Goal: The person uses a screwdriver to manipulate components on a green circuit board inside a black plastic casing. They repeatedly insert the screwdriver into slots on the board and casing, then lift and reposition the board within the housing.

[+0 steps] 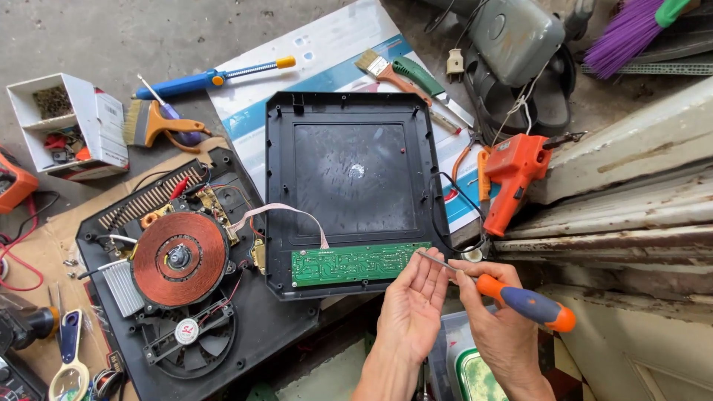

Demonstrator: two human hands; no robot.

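Note:
An opened induction cooker lies in two parts. Its black top panel rests face down with a green circuit board along its near edge. The black base to the left shows a copper coil, a fan and a heat sink. A pale ribbon cable joins base and board. My right hand grips an orange and blue screwdriver, its tip near the board's right end. My left hand is open, fingers touching the shaft by the board's corner.
An orange power drill lies right of the panel beside rusty metal rails. Paint brushes, a blue screwdriver, a white parts box, and a magnifier lie around on cardboard and concrete.

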